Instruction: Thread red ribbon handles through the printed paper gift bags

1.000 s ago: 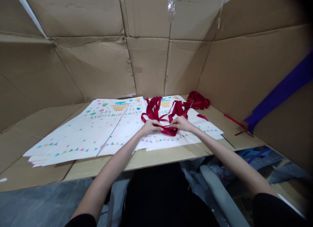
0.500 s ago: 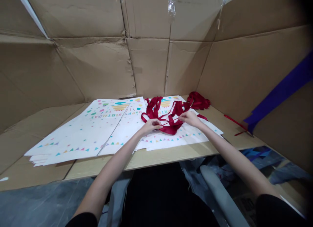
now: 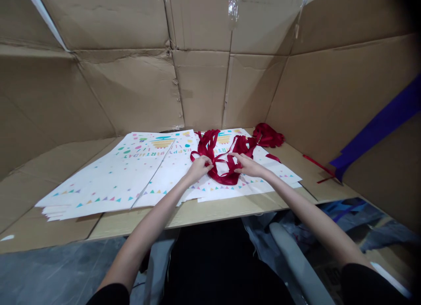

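Observation:
A loose tangle of dark red ribbon [image 3: 226, 178] lies on white sheets [image 3: 112, 173] printed with a cake, birthday lettering and coloured triangles. My left hand [image 3: 199, 168] is at the left side of the tangle, thumb and fingertips closed together on the ribbon. On the tangle's right side, my right hand [image 3: 247, 165] has its thumb and fingers apart, with the fingertips at the ribbon loops. A second bunch of red ribbon [image 3: 268, 135] sits at the back right.
Cardboard walls [image 3: 204, 86] enclose the back and sides of the table [image 3: 197, 215]. Blue strips [image 3: 378, 125] hang along the right wall, above thin red strips [image 3: 317, 164]. Grey chair armrests [image 3: 292, 257] stand below the table's front edge.
My right hand has moved slightly left and its fingers have opened from a pinch. My left hand has shifted a little left and up, and the ribbon loops between them have changed shape.

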Demonstrator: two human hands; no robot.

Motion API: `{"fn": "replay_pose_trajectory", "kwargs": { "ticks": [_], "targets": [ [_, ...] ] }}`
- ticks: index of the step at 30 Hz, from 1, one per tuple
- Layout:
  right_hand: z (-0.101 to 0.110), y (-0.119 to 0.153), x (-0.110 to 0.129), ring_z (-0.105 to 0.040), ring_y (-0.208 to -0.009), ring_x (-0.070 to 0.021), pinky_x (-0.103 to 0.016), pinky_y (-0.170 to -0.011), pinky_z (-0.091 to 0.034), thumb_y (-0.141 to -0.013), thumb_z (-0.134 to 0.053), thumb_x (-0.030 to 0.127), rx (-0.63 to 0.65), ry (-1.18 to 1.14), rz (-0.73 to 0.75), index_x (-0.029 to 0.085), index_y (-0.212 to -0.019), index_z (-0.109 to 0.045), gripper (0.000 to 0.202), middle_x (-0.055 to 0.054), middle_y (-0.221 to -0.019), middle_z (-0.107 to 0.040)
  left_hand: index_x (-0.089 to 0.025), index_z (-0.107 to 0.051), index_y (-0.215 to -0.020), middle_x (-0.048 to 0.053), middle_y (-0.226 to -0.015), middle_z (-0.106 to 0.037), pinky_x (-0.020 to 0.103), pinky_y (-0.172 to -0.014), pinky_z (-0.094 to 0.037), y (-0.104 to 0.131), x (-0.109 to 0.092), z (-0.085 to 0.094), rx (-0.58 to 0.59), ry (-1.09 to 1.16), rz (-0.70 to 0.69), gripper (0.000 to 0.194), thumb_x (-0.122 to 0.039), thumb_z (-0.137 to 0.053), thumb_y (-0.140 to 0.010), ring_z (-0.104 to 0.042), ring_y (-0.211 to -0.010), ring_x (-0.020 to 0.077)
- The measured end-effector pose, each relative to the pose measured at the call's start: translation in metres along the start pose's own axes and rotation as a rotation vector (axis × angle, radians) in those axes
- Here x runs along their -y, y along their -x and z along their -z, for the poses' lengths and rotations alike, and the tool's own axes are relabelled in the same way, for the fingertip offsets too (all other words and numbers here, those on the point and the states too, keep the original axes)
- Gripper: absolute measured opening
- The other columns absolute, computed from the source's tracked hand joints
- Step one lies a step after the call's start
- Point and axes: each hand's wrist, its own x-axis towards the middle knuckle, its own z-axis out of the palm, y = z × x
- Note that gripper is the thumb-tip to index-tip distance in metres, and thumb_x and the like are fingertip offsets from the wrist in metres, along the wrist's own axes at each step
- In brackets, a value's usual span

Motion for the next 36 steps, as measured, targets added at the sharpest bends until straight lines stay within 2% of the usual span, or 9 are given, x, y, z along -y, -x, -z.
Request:
{"fn": "replay_pose_trajectory", "kwargs": {
  "ticks": [3, 5, 8, 11, 14, 19, 26, 32, 36],
  "targets": [
    [-0.008, 0.003, 0.014, -0.055, -0.094, -0.0221, -0.035, -0.082, -0.045, -0.078, -0.057, 0.014, -0.111, -0.034, 0.123, 0.018, -0.125, -0.051, 0.048, -0.009, -0.101, -0.057, -0.015, -0.065, -0.084, 0.007, -0.089, -0.065, 0.030, -0.077, -0.045, 0.014, -0.024, 0.017, -0.099, -0.209, 0.029, 0.013, -0.013, -0.060, -0.073, -0.060, -0.077, 0.0187],
    [-0.013, 0.000, 0.020, -0.054, -0.100, -0.0228, -0.035, -0.086, -0.043, -0.078, -0.057, 0.013, -0.097, -0.055, 0.229, 0.018, -0.110, -0.061, 0.033, -0.010, -0.103, -0.058, -0.015, -0.068, -0.081, 0.006, -0.081, -0.068, 0.028, -0.072, -0.045, 0.025, -0.035, 0.018, 0.011, -0.226, 0.075, 0.012, -0.012, -0.059, -0.073, -0.062, -0.071, 0.0176],
    [-0.021, -0.012, 0.025, -0.059, -0.094, -0.0208, -0.032, -0.085, -0.043, -0.080, -0.055, 0.014, 0.026, -0.098, 0.316, 0.017, -0.094, -0.068, 0.019, -0.009, -0.097, -0.065, -0.016, -0.072, -0.079, 0.005, -0.078, -0.070, 0.026, -0.072, -0.045, 0.036, -0.042, 0.006, 0.153, -0.199, 0.100, 0.013, -0.014, -0.060, -0.074, -0.064, -0.074, 0.0192],
    [-0.027, -0.023, 0.028, -0.063, -0.079, -0.0168, -0.026, -0.076, -0.044, -0.081, -0.054, 0.013, 0.159, -0.158, 0.321, 0.017, -0.089, -0.071, 0.020, -0.004, -0.087, -0.070, -0.014, -0.074, -0.084, 0.008, -0.083, -0.071, 0.028, -0.073, -0.045, 0.039, -0.040, -0.009, 0.130, -0.195, 0.112, 0.016, -0.018, -0.061, -0.076, -0.065, -0.077, 0.0216],
    [-0.030, -0.026, 0.029, -0.064, -0.072, -0.0154, -0.022, -0.071, -0.044, -0.078, -0.059, 0.013, 0.216, -0.174, 0.333, 0.018, -0.088, -0.074, 0.018, -0.002, -0.083, -0.072, -0.013, -0.074, -0.084, 0.009, -0.081, -0.072, 0.029, -0.072, -0.045, 0.038, -0.037, -0.018, 0.123, -0.188, 0.149, 0.016, -0.018, -0.062, -0.074, -0.065, -0.075, 0.0220],
    [-0.035, -0.018, 0.034, -0.066, -0.078, -0.0183, -0.024, -0.073, -0.045, -0.080, -0.055, 0.011, 0.155, -0.026, 0.359, 0.017, -0.090, -0.074, 0.022, -0.005, -0.088, -0.073, -0.012, -0.075, -0.082, 0.009, -0.078, -0.072, 0.029, -0.069, -0.045, 0.041, -0.034, -0.022, 0.092, -0.194, 0.151, 0.019, -0.015, -0.059, -0.073, -0.064, -0.069, 0.0203],
    [-0.039, -0.008, 0.043, -0.064, -0.074, -0.0194, -0.025, -0.066, -0.042, -0.083, -0.052, 0.011, 0.074, 0.237, 0.387, 0.012, -0.088, -0.072, 0.020, -0.010, -0.084, -0.070, -0.011, -0.074, -0.081, 0.009, -0.075, -0.071, 0.028, -0.066, -0.044, 0.043, -0.038, -0.025, 0.084, -0.189, 0.171, 0.021, -0.013, -0.057, -0.069, -0.063, -0.069, 0.0204],
    [-0.046, -0.007, 0.042, -0.062, -0.073, -0.0164, -0.023, -0.065, -0.041, -0.083, -0.051, 0.010, 0.021, 0.223, 0.391, 0.011, -0.086, -0.068, 0.018, -0.009, -0.085, -0.068, -0.012, -0.074, -0.078, 0.006, -0.071, -0.069, 0.025, -0.065, -0.043, 0.042, -0.037, -0.025, 0.123, -0.171, 0.181, 0.020, -0.013, -0.057, -0.067, -0.062, -0.067, 0.0182],
    [-0.048, -0.013, 0.036, -0.062, -0.073, -0.0160, -0.022, -0.065, -0.041, -0.080, -0.054, 0.011, 0.004, 0.176, 0.317, 0.011, -0.083, -0.069, 0.015, -0.009, -0.081, -0.069, -0.012, -0.073, -0.077, 0.005, -0.071, -0.069, 0.024, -0.065, -0.043, 0.043, -0.037, -0.022, 0.133, -0.169, 0.186, 0.019, -0.013, -0.057, -0.067, -0.062, -0.069, 0.0174]
  ]
}}
